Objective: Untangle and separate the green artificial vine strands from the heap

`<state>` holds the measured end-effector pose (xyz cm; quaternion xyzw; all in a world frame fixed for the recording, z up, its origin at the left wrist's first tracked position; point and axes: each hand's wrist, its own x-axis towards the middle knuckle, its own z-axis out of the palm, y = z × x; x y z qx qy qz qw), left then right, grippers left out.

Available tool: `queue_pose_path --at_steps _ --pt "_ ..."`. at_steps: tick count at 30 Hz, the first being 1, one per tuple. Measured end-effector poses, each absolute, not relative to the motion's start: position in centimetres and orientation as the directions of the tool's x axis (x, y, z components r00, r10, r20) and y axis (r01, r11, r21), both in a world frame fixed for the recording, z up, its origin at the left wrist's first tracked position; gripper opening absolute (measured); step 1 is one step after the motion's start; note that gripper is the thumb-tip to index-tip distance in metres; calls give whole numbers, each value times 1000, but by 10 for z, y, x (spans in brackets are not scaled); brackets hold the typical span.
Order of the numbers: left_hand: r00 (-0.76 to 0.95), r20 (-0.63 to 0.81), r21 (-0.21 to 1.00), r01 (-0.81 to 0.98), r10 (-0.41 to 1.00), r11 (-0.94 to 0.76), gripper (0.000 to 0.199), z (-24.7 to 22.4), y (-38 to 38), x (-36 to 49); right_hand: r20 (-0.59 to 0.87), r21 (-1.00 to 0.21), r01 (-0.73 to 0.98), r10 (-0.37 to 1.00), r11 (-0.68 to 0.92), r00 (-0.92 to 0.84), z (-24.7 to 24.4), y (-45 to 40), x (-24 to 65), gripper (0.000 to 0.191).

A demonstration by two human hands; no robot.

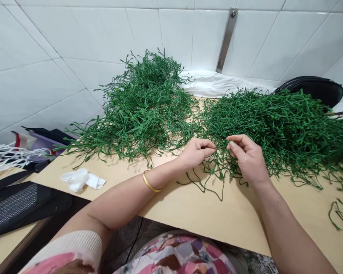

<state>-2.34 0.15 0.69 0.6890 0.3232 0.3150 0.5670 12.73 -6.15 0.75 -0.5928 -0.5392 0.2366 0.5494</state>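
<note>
Thin green cords with small knotted ends lie in two big heaps, a left heap (140, 110) and a right heap (263, 121). My left hand (198, 153) is closed in a pinch, fingertips at a green cord in the gap between the heaps. Facing it, my right hand (248, 158) pinches a green cord's end between thumb and forefinger, at the front of the right heap. A small space separates the two sets of fingertips. Below them, a few loose cords (208, 188) trail onto the tan tabletop (188, 207).
A crumpled white tissue (82, 179) lies at the table's left. Behind the heaps are a white cloth (217, 82) and a black bag (314, 85), against a tiled wall. White netting (14, 156) and a black mesh item (14, 207) sit at far left.
</note>
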Motion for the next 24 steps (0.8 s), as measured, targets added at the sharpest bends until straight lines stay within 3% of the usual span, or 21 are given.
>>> queue_pose_path --at_steps 2,6,8,11,14,18,24 --pt "590 38 996 46 806 -81 10 8 2 -24 397 -813 554 866 179 303 8 -62 131 15" --pt "570 -14 1000 -1 822 18 8 8 3 -24 654 -452 890 704 68 278 10 -64 138 22" --pt "567 -16 1000 7 823 15 9 7 4 -24 700 -332 943 669 -6 250 11 -64 139 25" --pt "580 29 995 58 814 -77 11 6 5 -24 714 -263 965 678 25 177 10 -64 133 19" --pt "610 107 973 97 785 -208 12 3 4 -23 661 -304 940 745 152 93 7 -64 126 18" --pt "623 181 945 105 761 -310 13 2 3 -23 475 -500 806 879 318 -52 3 -63 121 21" --pt "609 162 939 146 777 -310 13 2 4 -24 382 -635 703 921 321 -76 3 -62 121 21"
